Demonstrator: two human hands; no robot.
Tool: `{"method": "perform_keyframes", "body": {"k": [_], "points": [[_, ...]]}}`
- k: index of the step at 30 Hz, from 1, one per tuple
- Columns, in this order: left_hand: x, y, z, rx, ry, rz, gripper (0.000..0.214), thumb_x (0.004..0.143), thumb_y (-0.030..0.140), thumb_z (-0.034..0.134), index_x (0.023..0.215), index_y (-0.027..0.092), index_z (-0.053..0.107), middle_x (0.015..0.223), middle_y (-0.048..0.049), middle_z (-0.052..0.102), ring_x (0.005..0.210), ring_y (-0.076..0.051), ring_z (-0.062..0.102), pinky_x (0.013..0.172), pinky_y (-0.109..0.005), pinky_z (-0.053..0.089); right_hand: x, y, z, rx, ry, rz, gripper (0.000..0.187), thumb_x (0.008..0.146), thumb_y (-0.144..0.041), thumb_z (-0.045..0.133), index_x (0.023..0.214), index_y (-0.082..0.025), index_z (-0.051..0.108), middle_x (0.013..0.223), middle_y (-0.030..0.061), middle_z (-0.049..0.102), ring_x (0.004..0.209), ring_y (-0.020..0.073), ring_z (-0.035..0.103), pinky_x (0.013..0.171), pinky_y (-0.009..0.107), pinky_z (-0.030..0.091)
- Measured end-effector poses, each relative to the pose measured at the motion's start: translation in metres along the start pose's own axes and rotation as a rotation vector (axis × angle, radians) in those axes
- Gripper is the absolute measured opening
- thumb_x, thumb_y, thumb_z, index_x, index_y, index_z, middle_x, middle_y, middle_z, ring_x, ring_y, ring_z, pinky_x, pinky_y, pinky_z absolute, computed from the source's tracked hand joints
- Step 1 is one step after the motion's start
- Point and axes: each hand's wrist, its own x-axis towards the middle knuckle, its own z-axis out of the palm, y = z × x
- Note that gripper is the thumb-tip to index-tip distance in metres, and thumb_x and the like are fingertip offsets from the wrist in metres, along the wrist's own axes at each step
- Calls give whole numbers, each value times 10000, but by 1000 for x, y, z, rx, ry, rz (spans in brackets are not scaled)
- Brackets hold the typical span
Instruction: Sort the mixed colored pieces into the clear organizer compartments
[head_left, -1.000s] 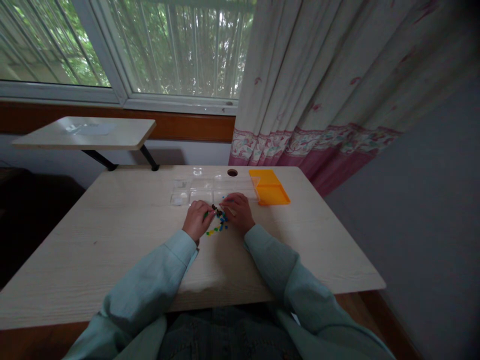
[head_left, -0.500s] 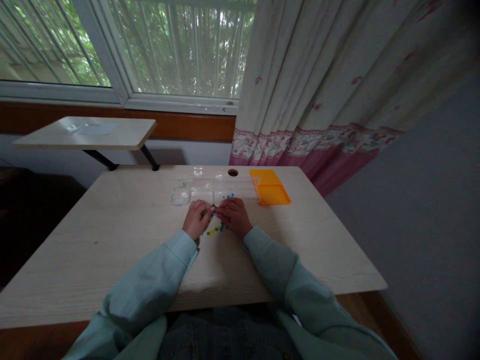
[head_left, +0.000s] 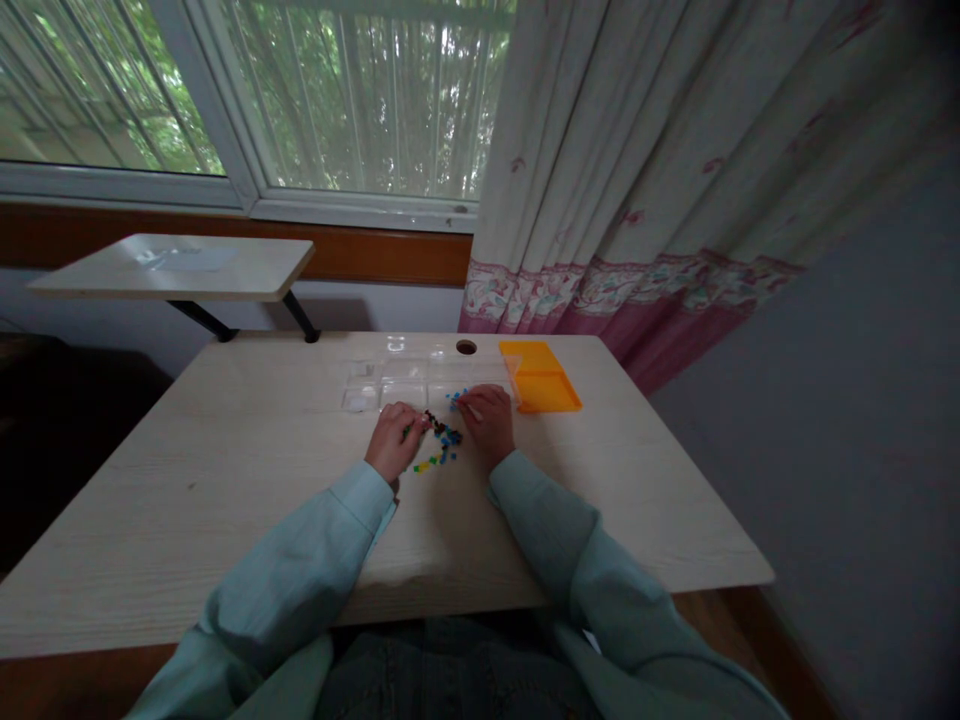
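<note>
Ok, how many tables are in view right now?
2. One desk in front, with the beads on it; one smaller table behind it to the left, under the window. None looks hidden.

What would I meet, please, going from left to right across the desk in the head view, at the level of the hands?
left hand → small coloured pieces → right hand → orange tray
</note>
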Motion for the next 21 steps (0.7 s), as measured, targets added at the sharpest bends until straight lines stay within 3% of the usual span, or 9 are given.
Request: {"method": "perform_keyframes", "body": {"k": [6,21], "points": [[0,1,0,-1,-16,9,314,956,339,428,856,198,690,845,-58,615,883,-188,531,836,-357,419,4,19,1,-67,28,118,188,881,-323,592,816,-211,727,876,53,681,923,210,547,920,387,366],[-2,1,2,31,-43,36,240,929,321,474,965,205,681,906,-64,627,917,-198,540,854,-365,430,1,17,5,-93,-8,112,219,915,-315,526,872,-209,713,907,54,672,945,210,545,922,378,365]]}}
